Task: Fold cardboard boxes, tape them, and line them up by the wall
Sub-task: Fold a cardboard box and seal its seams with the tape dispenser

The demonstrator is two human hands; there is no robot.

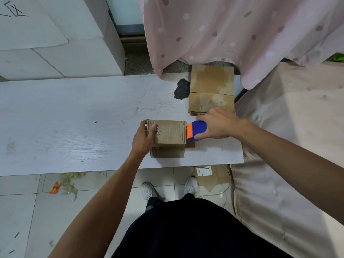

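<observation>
On the near right part of the white desk (74, 118) stands a small cardboard box (171, 133), its top flaps closed and one flap (167, 152) lying out flat on its near side. The left hand (143, 138) grips the box's left end, fingers (144, 125) curled round the edge and the thumb on top by the seam. The right hand (217, 125) is clenched round a blue and orange tape dispenser (198, 129), whose orange end touches the box's right edge. Just beyond it, at the desk's far right, lies a stack of flat cardboard (211, 90), beside a dark patch (181, 90). An orange wrapper (55, 189) lies on the tiled floor (28, 211) to the near left.
</observation>
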